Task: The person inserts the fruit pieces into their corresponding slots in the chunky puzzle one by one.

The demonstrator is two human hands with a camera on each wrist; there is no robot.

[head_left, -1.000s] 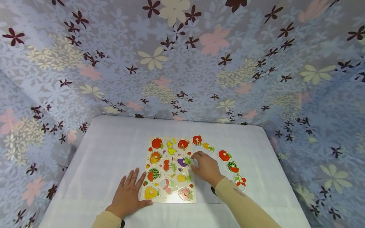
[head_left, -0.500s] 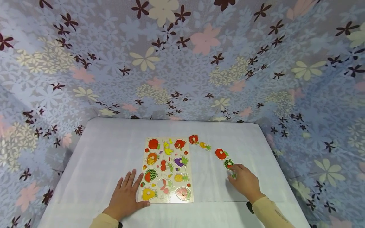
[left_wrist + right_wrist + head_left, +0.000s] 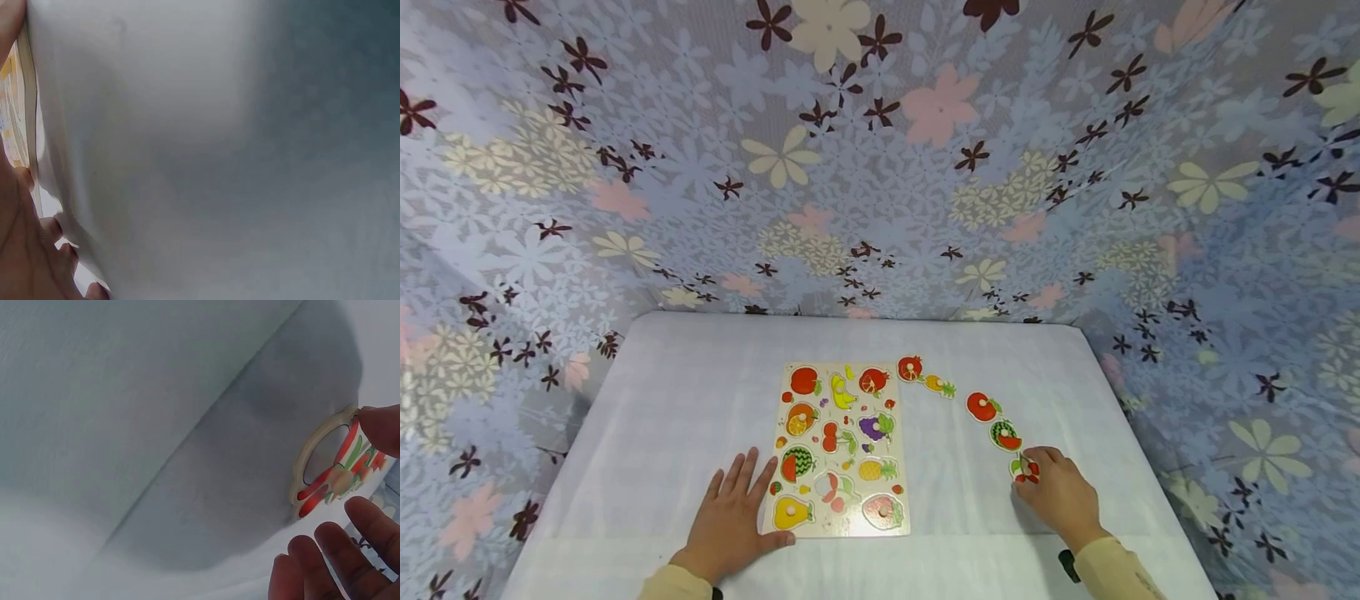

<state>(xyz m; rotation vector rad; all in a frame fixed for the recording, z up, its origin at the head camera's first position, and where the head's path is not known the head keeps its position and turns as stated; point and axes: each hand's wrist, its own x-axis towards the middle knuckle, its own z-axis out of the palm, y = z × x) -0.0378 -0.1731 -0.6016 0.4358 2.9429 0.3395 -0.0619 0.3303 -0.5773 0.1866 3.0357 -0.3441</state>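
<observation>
A puzzle board [image 3: 850, 400] printed with fruit lies on the white table. My left hand [image 3: 730, 512] is spread flat at its lower left corner, fingers straight and thumb along the front edge; its fingers [image 3: 12, 219] show at the left of the left wrist view. My right hand [image 3: 1060, 496] is at a red, white and green fruit puzzle piece [image 3: 1021, 469] with a small knob. In the right wrist view the thumb is right at the edge of this piece [image 3: 315, 494], and the other fingers [image 3: 350, 559] are held apart from it.
A watermelon piece [image 3: 1004, 435], a red fruit piece [image 3: 982, 407], a pineapple piece [image 3: 939, 385] and a pomegranate piece [image 3: 910, 368] curve in a line right of the board. Floral cloth [image 3: 850, 208] stands behind the table.
My right hand has moved from the board's right edge over to the loose pieces, then slightly right and down beside the red, white and green piece. The left hand has stayed at the board.
</observation>
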